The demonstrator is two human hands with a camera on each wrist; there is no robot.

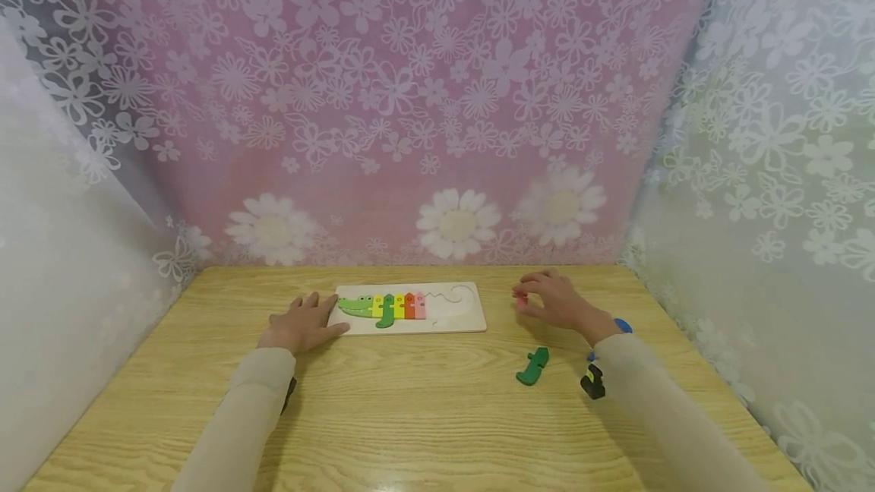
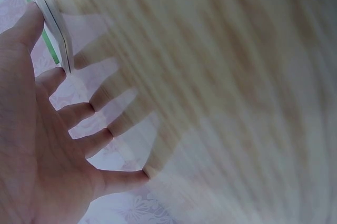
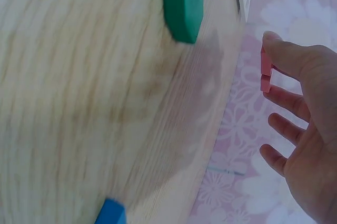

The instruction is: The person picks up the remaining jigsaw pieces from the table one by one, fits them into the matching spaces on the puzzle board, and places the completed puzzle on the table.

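Observation:
A wooden puzzle board (image 1: 459, 319) lies on the table, its left part filled with a green crocodile head (image 1: 355, 307) and several coloured body pieces. An outlined recess with a curled tail shows bare wood on its right part. My left hand (image 1: 301, 325) touches the board's left end, thumb along the near edge and the other fingers spread on the table. Right of the board, my right hand (image 1: 555, 304) pinches a small pinkish-red puzzle piece (image 3: 265, 68) between thumb and index finger, held above the table. Its other fingers are bent and hold nothing.
A dark green leg-shaped piece (image 1: 535, 367) lies on the table nearer to me than my right hand. A blue piece (image 1: 623, 326) is partly hidden by my right wrist. Flowered cloth (image 1: 437, 112) hangs behind the table and on both sides.

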